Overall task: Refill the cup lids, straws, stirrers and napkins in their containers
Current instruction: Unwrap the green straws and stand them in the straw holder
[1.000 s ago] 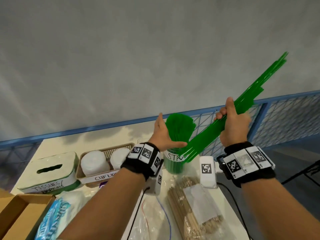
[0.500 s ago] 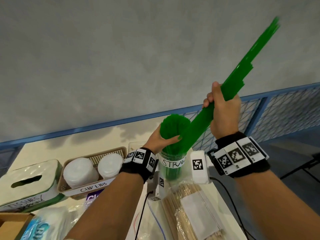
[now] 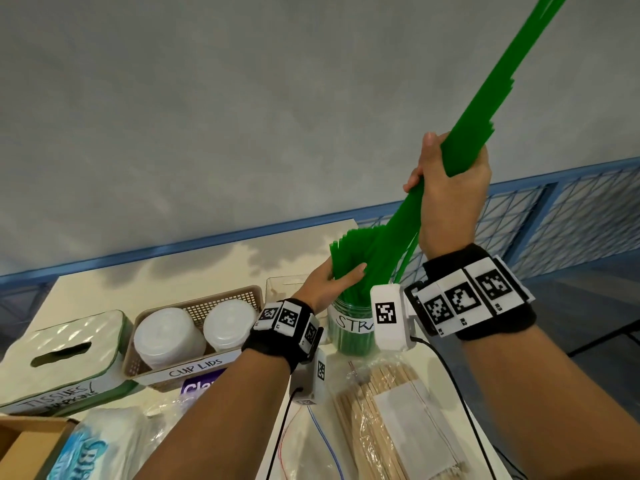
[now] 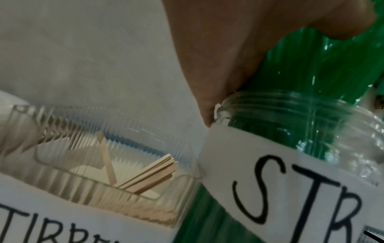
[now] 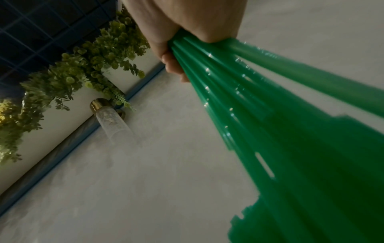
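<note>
My right hand (image 3: 450, 181) grips a bundle of long green straws (image 3: 498, 88), held steeply with its lower ends over the mouth of the clear jar labelled "STRA" (image 3: 349, 327). In the right wrist view the bundle of green straws (image 5: 280, 131) fans out from my fist (image 5: 187, 21). The jar holds many green straws (image 3: 349, 251); my left hand (image 3: 332, 282) wraps round them just above the rim and holds them to the left. In the left wrist view my palm (image 4: 228, 49) rests against the jar (image 4: 290, 115).
A basket labelled "CUP LIDS" (image 3: 194, 365) holds two lid stacks. A tissue box (image 3: 62, 355) stands at far left. A clear stirrer container (image 4: 93, 156) with few wooden sticks sits behind the jar. A bag of wooden stirrers (image 3: 388, 417) and a napkin pack (image 3: 97, 445) lie in front.
My right hand has risen and tipped the straw bundle from a shallow slant to nearly upright over the jar. My left hand closed in on the straws standing in the jar.
</note>
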The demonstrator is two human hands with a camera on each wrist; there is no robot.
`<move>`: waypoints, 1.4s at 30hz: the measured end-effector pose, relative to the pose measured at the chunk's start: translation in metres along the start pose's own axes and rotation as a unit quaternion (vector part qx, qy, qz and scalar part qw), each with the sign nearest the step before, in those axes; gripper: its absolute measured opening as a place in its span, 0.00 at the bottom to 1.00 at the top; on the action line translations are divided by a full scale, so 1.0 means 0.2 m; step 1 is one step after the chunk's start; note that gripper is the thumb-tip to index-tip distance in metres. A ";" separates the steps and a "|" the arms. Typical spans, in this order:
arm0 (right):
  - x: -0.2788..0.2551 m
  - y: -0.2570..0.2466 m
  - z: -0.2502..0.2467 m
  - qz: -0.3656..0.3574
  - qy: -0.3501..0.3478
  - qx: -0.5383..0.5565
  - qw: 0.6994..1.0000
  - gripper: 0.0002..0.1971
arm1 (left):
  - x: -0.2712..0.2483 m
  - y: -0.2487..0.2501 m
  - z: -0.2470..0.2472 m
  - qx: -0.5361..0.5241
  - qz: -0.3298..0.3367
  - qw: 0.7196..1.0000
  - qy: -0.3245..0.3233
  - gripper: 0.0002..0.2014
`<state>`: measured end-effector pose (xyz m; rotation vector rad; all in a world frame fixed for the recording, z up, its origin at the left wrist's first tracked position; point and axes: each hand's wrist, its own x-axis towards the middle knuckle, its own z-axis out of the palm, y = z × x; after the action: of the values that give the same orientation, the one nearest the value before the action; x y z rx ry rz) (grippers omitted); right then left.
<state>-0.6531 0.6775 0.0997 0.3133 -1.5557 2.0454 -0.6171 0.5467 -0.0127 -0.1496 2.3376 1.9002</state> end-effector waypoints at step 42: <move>-0.48 0.46 -0.02 -0.022 -0.048 -0.133 0.990 0.12 | -0.03 -0.07 -0.01 0.015 0.041 0.999 0.020 0.25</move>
<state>-0.6243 0.6369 -0.0245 0.3450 -1.8386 1.7836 -0.6094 0.5427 -0.0255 -0.0909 2.4321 1.9149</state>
